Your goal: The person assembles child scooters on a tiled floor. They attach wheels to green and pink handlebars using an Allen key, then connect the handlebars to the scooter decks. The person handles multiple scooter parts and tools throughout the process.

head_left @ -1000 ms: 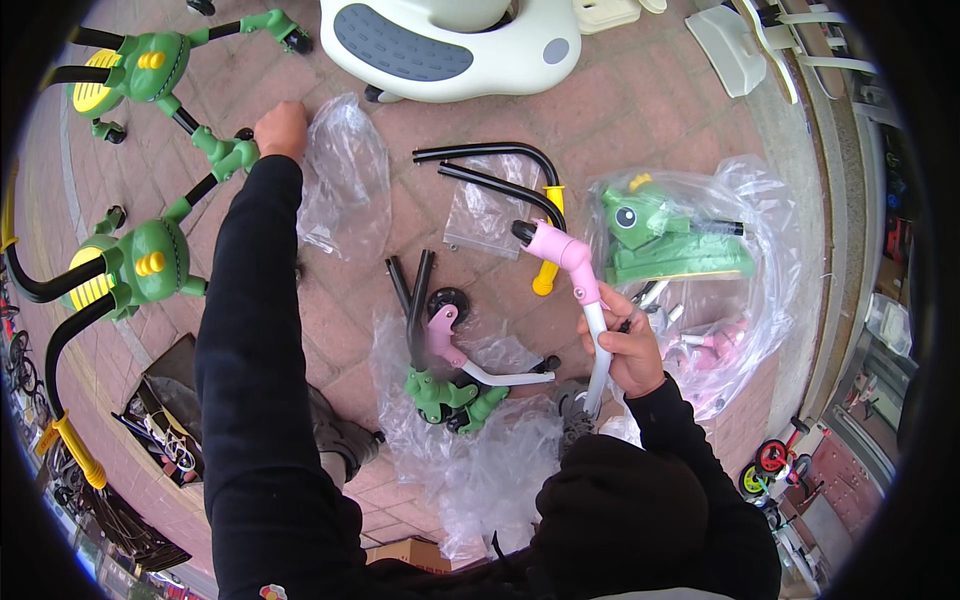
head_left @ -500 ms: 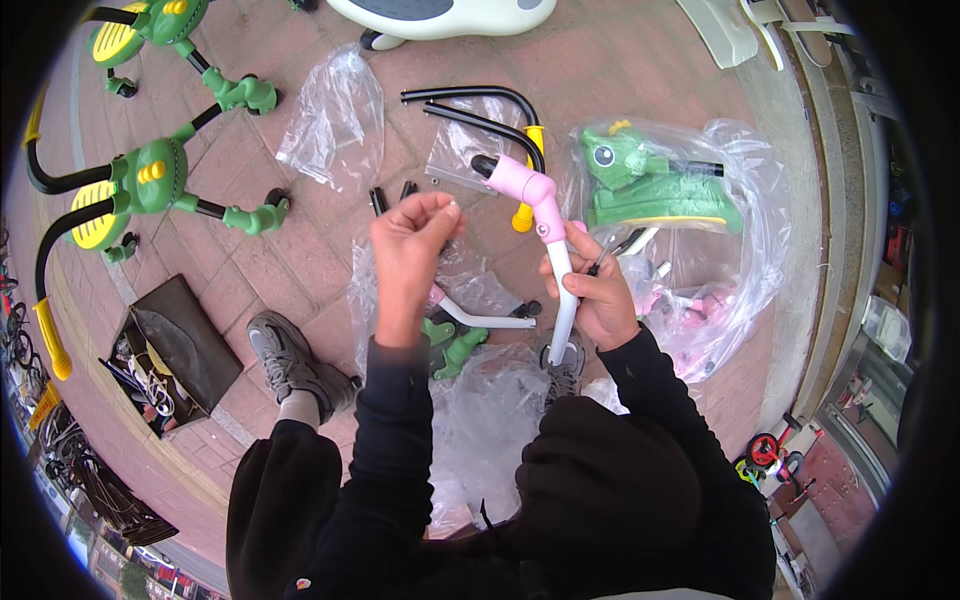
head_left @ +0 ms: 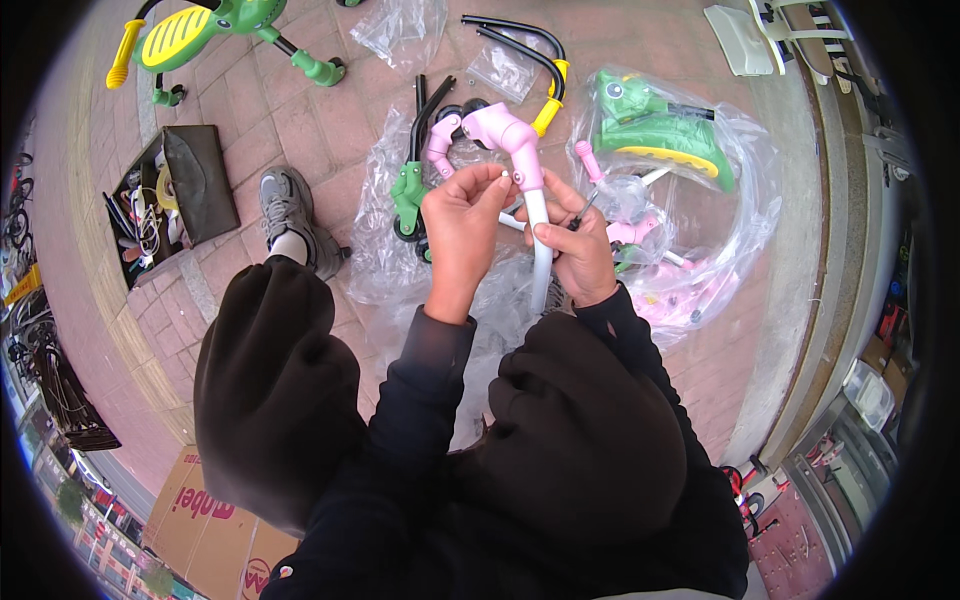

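My right hand (head_left: 577, 255) is wrapped round a white tube (head_left: 539, 270) that is fitted with a pink plastic wheel joint (head_left: 510, 138). A thin metal-shafted tool with a dark end (head_left: 585, 210), perhaps a screwdriver, also sticks out between its fingers. My left hand (head_left: 465, 230) is beside the joint, thumb and forefinger pinching a tiny white piece (head_left: 505, 174) close to the screw hole in the pink part. What the piece is, I cannot make out. Behind the left hand lies another pink wheel joint (head_left: 440, 147), with a green wheel part (head_left: 408, 198) to its left.
Clear plastic bags (head_left: 375, 260) spread over the brick paving. A bagged green animal-shaped body (head_left: 650, 130) lies at right, and black handlebars with a yellow grip (head_left: 556, 85) lie ahead. At left are an open tool case (head_left: 200, 180) and a green ride-on toy (head_left: 215, 35); a cardboard box (head_left: 215, 530) stands lower left.
My left hand has come right, from apart to right beside the pink joint. The view has shifted, bringing the cardboard box into sight at lower left. My right hand keeps its hold on the tube.
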